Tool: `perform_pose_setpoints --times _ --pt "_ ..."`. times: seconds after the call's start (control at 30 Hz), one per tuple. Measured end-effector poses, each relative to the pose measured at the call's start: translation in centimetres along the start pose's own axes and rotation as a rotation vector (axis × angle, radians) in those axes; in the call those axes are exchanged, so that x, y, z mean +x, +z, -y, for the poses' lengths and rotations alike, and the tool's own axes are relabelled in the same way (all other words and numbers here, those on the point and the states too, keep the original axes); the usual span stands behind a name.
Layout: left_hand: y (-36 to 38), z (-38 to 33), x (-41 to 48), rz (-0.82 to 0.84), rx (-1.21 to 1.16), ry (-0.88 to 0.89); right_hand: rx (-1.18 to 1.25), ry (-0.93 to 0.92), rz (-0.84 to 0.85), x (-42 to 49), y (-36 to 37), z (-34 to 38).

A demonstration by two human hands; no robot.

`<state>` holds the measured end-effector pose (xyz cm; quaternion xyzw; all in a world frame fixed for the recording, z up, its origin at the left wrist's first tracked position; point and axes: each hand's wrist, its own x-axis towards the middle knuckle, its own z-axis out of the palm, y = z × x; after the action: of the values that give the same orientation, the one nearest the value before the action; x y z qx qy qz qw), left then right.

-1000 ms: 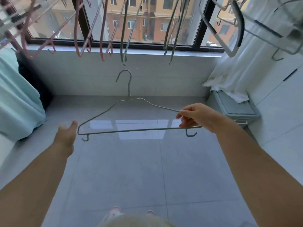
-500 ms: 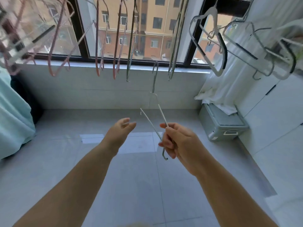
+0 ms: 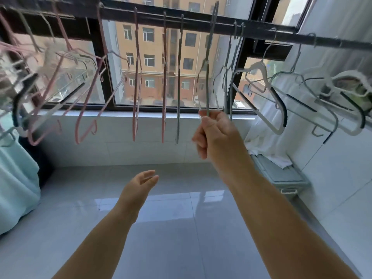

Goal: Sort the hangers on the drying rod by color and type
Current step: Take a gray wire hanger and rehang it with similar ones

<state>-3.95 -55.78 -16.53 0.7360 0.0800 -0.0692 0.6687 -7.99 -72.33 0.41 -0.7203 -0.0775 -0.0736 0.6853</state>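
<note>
A grey-green wire hanger (image 3: 208, 77) is held edge-on, its long axis running almost straight up and down, with the hook pointed upward at the drying rod (image 3: 261, 27). Whether the hook is seated on the rod cannot be told. The hanger's lower end is pinched in the right hand (image 3: 217, 137), whose fingers are curled round the wire with the thumb closed against them. This arm is raised and stretched forward, and the back of the hand is turned to the camera.

Four grey-green wire hangers can be counted: the held one, one (image 3: 178, 81) just left of the right hand, and two (image 3: 229, 81) close together just to its right. Further left of the hand, two pink hangers (image 3: 136, 81) are seen edge-on. Beyond them more pink ones (image 3: 86, 109) are splayed at angles, and the blur prevents these from being counted. To the right of the hand, white hangers with dark pads (image 3: 267, 117) are hung; at least three are seen.

The left hand (image 3: 138, 185) is held lower, below and to the left of the right hand. Its fingers are loosely extended and nothing is held in it.

A grey lidded box (image 3: 285, 178) is seen on the floor, below and to the right of the right hand, with white cloth (image 3: 265, 152) draped over its far end.
</note>
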Motion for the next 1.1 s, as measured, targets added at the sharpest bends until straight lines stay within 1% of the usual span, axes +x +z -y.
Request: perform_pose_setpoints --times 0.2,0.4,0.53,0.67,0.87,0.97,1.1 --pt "-0.6 -0.7 0.4 0.023 -0.022 0.028 -0.042 -0.001 -0.032 4.8 0.2 2.0" --pt "0.0 -1.2 1.1 0.037 -0.043 0.035 0.018 0.072 -0.029 6.2 0.6 0.6" --pt "1.4 -1.3 1.5 0.068 -0.046 0.026 -0.014 0.103 -0.023 6.2 1.1 -1.2" --pt "3.7 -1.7 1.4 0.124 0.007 0.038 -0.043 0.132 -0.005 6.8 1.0 -2.3" --pt "6.8 -2.7 1.2 0.198 0.091 0.075 -0.109 0.119 0.042 7.3 1.9 -2.8" --pt "8.0 -3.4 0.8 0.184 0.132 0.175 -0.214 0.089 0.018 7.0 1.2 -2.7" --pt "10.4 -5.5 -0.2 0.075 0.151 0.478 -0.41 0.019 -0.021 5.8 -0.9 -2.4"
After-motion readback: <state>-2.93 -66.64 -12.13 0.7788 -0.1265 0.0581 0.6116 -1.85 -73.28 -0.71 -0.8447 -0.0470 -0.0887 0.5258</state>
